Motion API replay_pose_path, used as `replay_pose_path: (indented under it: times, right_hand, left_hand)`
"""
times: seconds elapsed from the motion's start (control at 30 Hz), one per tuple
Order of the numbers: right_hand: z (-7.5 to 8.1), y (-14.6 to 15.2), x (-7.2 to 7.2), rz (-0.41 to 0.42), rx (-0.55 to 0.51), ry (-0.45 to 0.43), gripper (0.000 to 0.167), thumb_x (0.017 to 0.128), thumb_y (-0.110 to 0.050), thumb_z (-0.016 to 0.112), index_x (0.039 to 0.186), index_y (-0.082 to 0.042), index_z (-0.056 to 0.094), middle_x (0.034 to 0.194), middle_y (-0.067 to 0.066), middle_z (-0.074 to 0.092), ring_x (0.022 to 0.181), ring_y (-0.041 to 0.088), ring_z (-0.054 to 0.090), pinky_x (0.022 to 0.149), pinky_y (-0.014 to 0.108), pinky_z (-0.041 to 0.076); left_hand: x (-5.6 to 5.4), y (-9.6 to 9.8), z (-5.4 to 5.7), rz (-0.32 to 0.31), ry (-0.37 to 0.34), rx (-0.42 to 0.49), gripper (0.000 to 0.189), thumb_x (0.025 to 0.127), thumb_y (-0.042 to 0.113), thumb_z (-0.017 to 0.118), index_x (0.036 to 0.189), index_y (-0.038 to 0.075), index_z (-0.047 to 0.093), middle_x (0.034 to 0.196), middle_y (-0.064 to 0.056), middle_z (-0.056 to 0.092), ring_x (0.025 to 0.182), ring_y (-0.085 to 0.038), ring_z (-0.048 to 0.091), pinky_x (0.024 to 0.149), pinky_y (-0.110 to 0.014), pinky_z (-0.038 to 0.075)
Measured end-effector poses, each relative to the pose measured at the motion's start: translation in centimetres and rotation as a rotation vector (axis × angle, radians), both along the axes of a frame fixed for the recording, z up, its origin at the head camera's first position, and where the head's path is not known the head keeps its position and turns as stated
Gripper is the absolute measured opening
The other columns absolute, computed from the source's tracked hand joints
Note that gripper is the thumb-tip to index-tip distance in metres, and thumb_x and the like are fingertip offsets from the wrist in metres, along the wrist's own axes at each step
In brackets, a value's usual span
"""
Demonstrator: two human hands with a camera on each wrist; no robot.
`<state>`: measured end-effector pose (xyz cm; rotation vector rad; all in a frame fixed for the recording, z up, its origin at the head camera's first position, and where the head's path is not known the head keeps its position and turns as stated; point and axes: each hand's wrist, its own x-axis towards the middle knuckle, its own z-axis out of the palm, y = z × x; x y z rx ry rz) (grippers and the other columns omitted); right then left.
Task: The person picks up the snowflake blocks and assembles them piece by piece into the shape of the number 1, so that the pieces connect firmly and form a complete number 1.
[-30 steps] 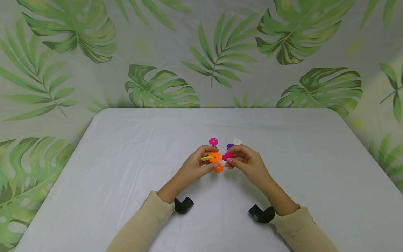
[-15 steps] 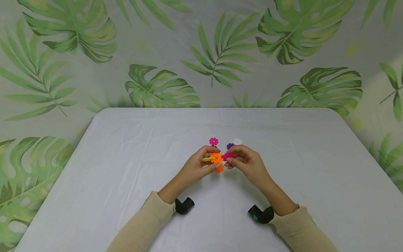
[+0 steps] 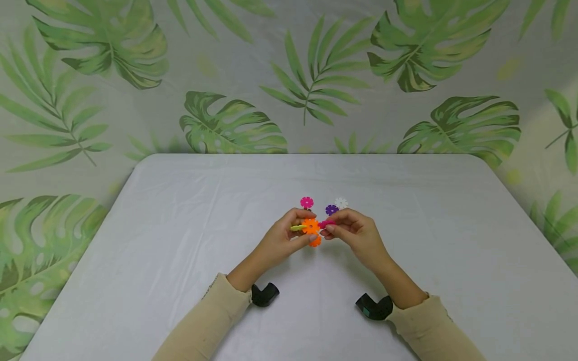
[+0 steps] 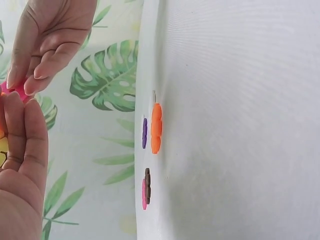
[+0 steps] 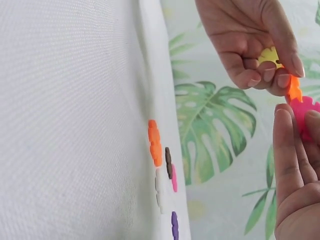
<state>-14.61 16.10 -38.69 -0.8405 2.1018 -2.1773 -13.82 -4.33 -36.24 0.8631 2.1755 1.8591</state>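
Observation:
Both hands meet above the table's middle. My left hand [image 3: 289,231] pinches an orange notched flower-shaped disc [image 3: 310,226], with a yellow disc [image 3: 297,228] joined to its left side and sticking out between the fingers. Between thumb and fingers of my right hand [image 3: 355,228] is a pink disc [image 3: 326,223], seen nearly edge-on, its rim right at the orange disc's edge. In the right wrist view the pink disc [image 5: 304,114] overlaps the orange disc [image 5: 295,89], and the yellow disc [image 5: 269,56] shows behind the left fingers.
Loose discs lie on the white-covered table [image 3: 180,240] around the hands: orange [image 3: 315,241], pink [image 3: 307,202], purple [image 3: 331,210] and white [image 3: 341,202]. A brown disc [image 5: 168,163] and another white one [image 5: 159,192] lie there too. A leaf-print cloth [image 3: 316,75] hangs behind.
My left hand has shifted slightly right, bringing the orange disc up to the pink one. My right hand has tilted the pink disc more edge-on.

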Motion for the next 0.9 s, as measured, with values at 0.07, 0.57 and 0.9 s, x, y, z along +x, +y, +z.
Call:
replay_pose_path:
  times: [0.07, 0.57, 0.9]
  right_hand:
    - [0.0, 0.01, -0.01, 0.0, -0.005, -0.002, 0.013, 0.082, 0.01, 0.057, 0.095, 0.01, 0.055, 0.087, 0.021, 0.06, 0.078, 0.027, 0.063, 0.069, 0.037, 0.051]
    - [0.22, 0.31, 0.02, 0.01, -0.032, -0.017, 0.01, 0.081, 0.009, 0.059, 0.09, 0.013, 0.057, 0.088, 0.014, 0.064, 0.077, 0.024, 0.064, 0.07, 0.036, 0.051]
    - [0.24, 0.5, 0.03, 0.027, -0.022, -0.02, 0.011, 0.08, 0.009, 0.06, 0.09, 0.013, 0.06, 0.091, 0.016, 0.065, 0.079, 0.027, 0.064, 0.07, 0.037, 0.051]
  left_hand:
    - [0.03, 0.02, 0.07, -0.004, 0.005, 0.005, 0.034, 0.085, -0.001, 0.059, 0.115, -0.007, 0.045, 0.102, -0.017, 0.059, 0.087, -0.02, 0.057, 0.083, -0.031, 0.046]
    - [0.28, 0.13, 0.34, -0.065, 0.035, 0.055, 0.031, 0.085, -0.009, 0.053, 0.114, -0.012, 0.04, 0.108, -0.022, 0.053, 0.094, -0.028, 0.055, 0.084, -0.035, 0.046]
    - [0.06, -0.05, 0.26, -0.137, 0.032, 0.082, 0.029, 0.087, -0.008, 0.051, 0.114, -0.008, 0.041, 0.112, -0.022, 0.049, 0.096, -0.026, 0.054, 0.081, -0.032, 0.047]
